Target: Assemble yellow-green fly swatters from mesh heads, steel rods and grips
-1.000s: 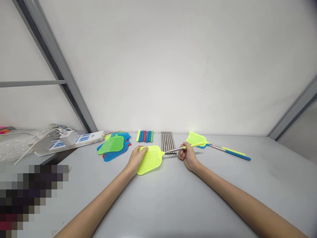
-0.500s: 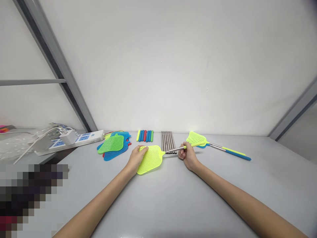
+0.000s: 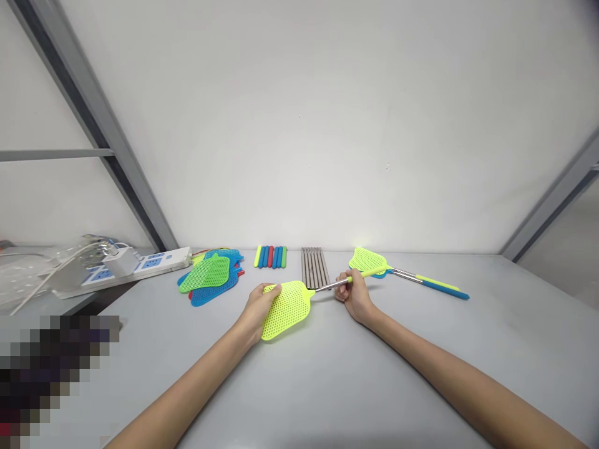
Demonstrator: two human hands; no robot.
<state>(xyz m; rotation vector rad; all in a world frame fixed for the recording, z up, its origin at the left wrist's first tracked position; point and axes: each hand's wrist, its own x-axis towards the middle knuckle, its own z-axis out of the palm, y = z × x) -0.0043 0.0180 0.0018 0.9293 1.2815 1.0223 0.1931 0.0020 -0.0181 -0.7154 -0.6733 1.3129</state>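
A yellow-green fly swatter [image 3: 287, 310] is held in front of me, tilted, its handle rising to the right. My left hand [image 3: 259, 307] pinches the perforated head at its left edge, thumb on top. My right hand [image 3: 354, 294] is wrapped round the lower end of the yellow handle, where it meets the metal rod. Behind my right hand lie finished-looking swatters, a yellow one [image 3: 367, 262] partly over a blue one [image 3: 447, 290]. Just beyond the held rod is a row of metal rods [image 3: 314, 265].
Coloured handle sleeves [image 3: 270, 256] lie side by side near the wall. Left of them is a pile of loose swatter heads [image 3: 208, 274], green, blue, yellow and red. A white power strip [image 3: 159, 262] with plugs and cables stands at the left, beside clear plastic wrapping [image 3: 23, 280].
The swatter's head has dipped slightly toward me, with my left hand lower. Both hands keep their hold. The whole view has shifted a little.
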